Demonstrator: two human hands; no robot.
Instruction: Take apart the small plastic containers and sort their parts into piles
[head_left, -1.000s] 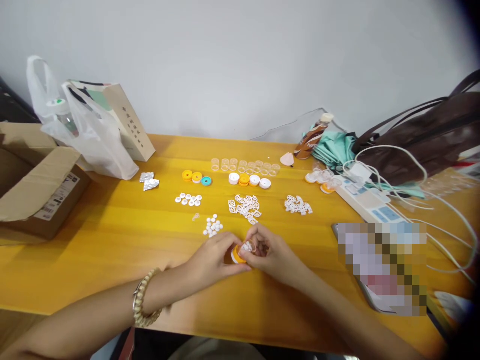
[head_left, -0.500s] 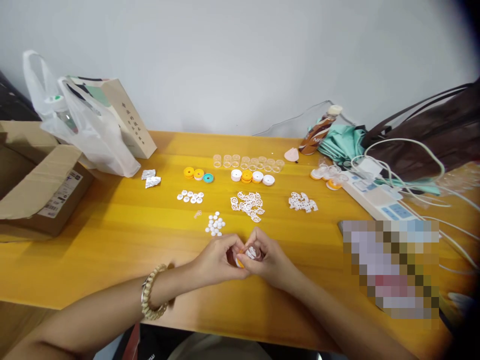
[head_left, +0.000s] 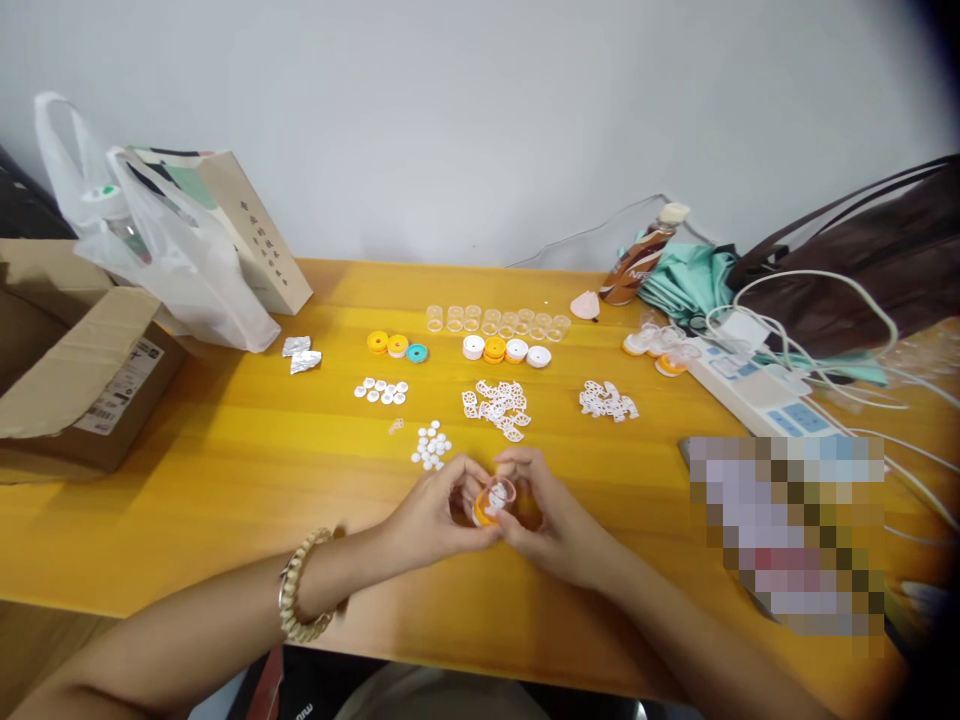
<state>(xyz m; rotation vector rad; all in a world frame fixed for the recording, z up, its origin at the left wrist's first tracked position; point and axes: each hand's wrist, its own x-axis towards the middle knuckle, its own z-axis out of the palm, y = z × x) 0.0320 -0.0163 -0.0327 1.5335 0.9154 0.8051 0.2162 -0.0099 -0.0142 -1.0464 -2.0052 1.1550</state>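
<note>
Between my two hands is a small clear plastic cup with an orange base [head_left: 493, 502], tilted, with white pieces inside it. My left hand [head_left: 442, 505] grips the orange base side. The fingers and thumb of my right hand [head_left: 551, 515] close on the clear rim. Just beyond my left hand lies a cluster of white round buttons [head_left: 431, 446]. White fan-shaped lattice pieces [head_left: 498, 405] form a pile farther back, and white cut-out pieces [head_left: 606, 400] lie to their right. Several white discs [head_left: 381, 390] sit to the left.
A row of clear cups [head_left: 491, 322] stands behind orange, white and teal caps [head_left: 494, 349]. On the left are foil packets [head_left: 304, 358], a cardboard box [head_left: 90, 390] and a plastic bag [head_left: 195, 270]. A bottle [head_left: 637, 265], power strip [head_left: 765, 400] and cables lie right.
My hands have opened out a little around the cup, so more of its clear wall and orange base shows. The parts on the table have not moved.
</note>
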